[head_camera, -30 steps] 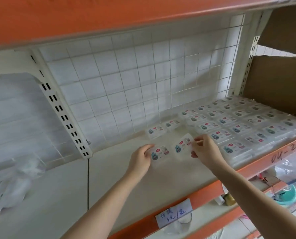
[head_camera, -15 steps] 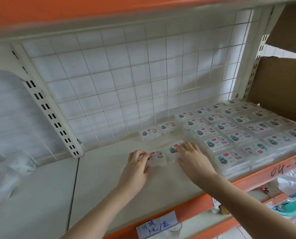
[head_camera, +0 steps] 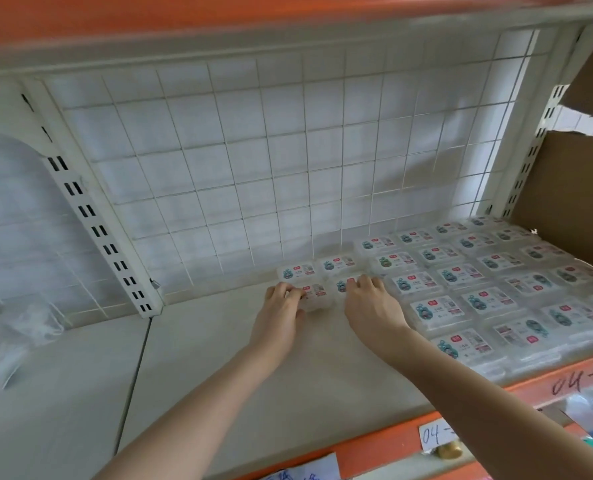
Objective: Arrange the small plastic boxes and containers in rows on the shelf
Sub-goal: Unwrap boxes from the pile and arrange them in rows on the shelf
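Both hands have carried their boxes from mid-shelf back toward the wire grid since the earlier frames, and the two boxes now sit on the shelf (head_camera: 288, 368) rather than in the air. Left hand (head_camera: 281, 306) rests on the left box (head_camera: 314, 294), its fingers curled over the box's near-left edge. Right hand (head_camera: 371, 303) covers the right box (head_camera: 340, 285), fingertips pressing on its top; whether the thumb hooks the side cannot be told.

Position: these two boxes lie side by side, just in front of two back-row boxes (head_camera: 317, 268) against the wire grid (head_camera: 253, 168), and at the left end of the second row.

Progress, as judged: the right portion of the shelf carries a filled block of boxes (head_camera: 478, 282) in several rows running front to back. The left portion is bare shelf, so a good deal of filling appears to remain.

Orientation: each box lies flat, label upward, long axis running left to right along its row, in line with its neighbours. Alignment looks close, though the hands hide the near edges.
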The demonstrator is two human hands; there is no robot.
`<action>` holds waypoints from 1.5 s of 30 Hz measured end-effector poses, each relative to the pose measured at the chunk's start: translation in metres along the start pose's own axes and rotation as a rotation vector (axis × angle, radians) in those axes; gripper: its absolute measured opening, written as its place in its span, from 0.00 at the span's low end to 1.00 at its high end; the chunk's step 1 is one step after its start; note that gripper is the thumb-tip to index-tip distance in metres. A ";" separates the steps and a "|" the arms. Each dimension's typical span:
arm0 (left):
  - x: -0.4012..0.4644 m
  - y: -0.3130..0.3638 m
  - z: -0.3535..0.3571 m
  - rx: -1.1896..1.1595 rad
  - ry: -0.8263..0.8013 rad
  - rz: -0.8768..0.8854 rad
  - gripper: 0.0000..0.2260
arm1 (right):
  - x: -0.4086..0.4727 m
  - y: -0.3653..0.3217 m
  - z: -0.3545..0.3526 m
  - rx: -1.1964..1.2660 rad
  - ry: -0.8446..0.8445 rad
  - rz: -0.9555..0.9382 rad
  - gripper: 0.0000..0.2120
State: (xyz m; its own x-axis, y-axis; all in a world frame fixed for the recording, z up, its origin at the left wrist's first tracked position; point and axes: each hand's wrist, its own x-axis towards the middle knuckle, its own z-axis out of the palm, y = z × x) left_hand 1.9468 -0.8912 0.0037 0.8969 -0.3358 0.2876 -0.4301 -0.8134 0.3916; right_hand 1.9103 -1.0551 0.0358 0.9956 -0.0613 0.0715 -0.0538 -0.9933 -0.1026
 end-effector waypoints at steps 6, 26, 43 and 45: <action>0.004 0.000 0.001 -0.021 -0.005 -0.016 0.15 | 0.003 -0.001 0.004 -0.011 0.006 0.001 0.18; -0.026 0.006 -0.025 0.006 0.034 -0.087 0.15 | -0.010 -0.025 -0.003 0.100 0.088 -0.109 0.12; -0.170 -0.107 -0.144 0.141 0.105 -0.474 0.12 | -0.035 -0.224 0.010 0.287 0.037 -0.604 0.14; -0.190 -0.122 -0.160 0.175 0.128 -0.506 0.12 | -0.042 -0.255 0.009 0.279 -0.005 -0.643 0.14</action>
State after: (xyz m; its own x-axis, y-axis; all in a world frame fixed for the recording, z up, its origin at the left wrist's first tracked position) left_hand 1.8124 -0.6518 0.0414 0.9631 0.1689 0.2095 0.0846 -0.9291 0.3601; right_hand 1.8831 -0.7985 0.0504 0.8238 0.5308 0.1990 0.5668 -0.7701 -0.2926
